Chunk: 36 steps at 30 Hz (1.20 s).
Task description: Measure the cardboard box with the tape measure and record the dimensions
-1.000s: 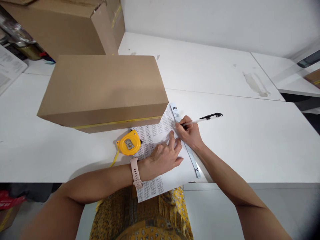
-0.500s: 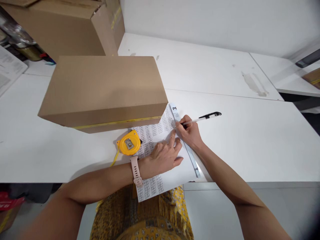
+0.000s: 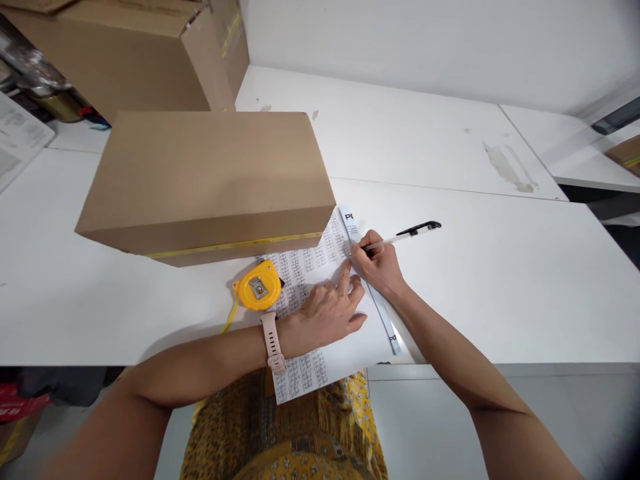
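White desk (image 3: pixel 475 280) is carrying a printed sheet (image 3: pixel 320 320) at lower centre, where the left hand (image 3: pixel 327 313) is pressing flat while the right hand (image 3: pixel 381 263) is pinching a pen (image 3: pixel 403 237), tip on the sheet.

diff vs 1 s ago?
Barely any. The pen in the right hand has crept slightly up and left along the printed sheet. The left hand stays flat on the sheet; tape measure and cardboard box unmoved.
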Each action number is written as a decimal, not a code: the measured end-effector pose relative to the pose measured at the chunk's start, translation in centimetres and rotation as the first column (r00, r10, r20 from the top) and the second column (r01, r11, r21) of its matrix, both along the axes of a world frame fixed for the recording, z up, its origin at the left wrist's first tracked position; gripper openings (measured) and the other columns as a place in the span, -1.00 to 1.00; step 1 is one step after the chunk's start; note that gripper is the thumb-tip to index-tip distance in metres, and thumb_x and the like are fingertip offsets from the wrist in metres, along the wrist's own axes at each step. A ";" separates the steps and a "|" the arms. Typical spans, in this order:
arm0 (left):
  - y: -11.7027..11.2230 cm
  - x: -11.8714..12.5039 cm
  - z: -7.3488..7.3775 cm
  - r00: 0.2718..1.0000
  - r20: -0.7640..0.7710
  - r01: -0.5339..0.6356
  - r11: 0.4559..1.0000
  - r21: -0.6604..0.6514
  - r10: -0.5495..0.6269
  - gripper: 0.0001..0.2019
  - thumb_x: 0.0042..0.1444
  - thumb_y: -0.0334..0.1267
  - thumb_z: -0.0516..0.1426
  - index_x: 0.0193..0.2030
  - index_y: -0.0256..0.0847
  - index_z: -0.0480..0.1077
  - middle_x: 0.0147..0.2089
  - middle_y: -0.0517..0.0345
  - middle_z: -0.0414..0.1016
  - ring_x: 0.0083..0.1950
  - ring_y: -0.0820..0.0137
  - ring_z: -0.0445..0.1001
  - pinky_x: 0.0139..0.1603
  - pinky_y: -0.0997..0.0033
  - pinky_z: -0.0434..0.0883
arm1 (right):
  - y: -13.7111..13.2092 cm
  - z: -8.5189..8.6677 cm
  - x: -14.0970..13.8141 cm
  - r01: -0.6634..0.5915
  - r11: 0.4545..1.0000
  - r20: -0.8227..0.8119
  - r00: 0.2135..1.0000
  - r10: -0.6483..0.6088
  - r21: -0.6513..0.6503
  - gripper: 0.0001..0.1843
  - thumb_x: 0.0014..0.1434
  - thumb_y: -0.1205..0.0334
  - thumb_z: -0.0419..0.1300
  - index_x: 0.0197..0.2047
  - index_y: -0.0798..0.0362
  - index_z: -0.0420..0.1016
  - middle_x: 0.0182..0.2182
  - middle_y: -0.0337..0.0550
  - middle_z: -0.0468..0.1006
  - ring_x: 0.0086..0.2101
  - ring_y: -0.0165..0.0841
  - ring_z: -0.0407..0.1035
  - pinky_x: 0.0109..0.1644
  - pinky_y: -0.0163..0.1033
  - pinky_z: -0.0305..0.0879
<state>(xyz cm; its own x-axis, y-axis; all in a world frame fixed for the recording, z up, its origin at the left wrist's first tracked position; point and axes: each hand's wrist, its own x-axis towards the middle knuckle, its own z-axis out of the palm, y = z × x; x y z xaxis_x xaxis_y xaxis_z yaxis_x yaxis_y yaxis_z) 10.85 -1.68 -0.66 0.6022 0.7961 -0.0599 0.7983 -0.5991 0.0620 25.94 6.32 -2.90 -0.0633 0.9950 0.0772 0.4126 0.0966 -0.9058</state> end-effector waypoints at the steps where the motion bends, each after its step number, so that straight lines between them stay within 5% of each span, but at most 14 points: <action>1: 0.0 0.0 0.0 1.000 -0.001 -0.001 1.000 0.001 0.001 -0.38 0.36 0.09 0.06 0.36 -0.35 0.25 0.50 -0.56 0.02 -0.24 0.19 0.63 -0.31 0.27 0.52 | 0.0 0.0 0.0 -0.002 1.000 -0.001 1.000 0.002 0.000 -0.72 0.13 0.16 0.24 -0.48 -0.02 0.22 -0.67 -0.40 0.21 -0.60 -0.49 0.06 -0.53 -0.32 0.00; 36: -0.2 -0.2 -0.1 0.999 -0.044 0.035 0.997 0.073 -0.032 -0.38 0.39 0.09 0.00 0.34 -0.41 0.26 0.48 -0.61 0.06 -0.33 0.25 0.61 -0.37 0.31 0.50 | 0.4 -0.1 0.5 -0.004 1.000 0.022 1.000 0.004 0.030 -0.74 0.14 0.23 0.22 -0.48 -0.03 0.19 -0.64 -0.41 0.20 -0.58 -0.49 0.05 -0.52 -0.32 0.01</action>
<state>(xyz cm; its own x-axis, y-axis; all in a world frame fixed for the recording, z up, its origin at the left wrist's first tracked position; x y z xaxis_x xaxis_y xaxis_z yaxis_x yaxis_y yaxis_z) 10.69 -1.85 -0.76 0.6270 0.7785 -0.0275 0.7784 -0.6275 -0.0171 26.47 6.68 -3.01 -0.0695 0.9919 0.1061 0.4320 0.1257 -0.8931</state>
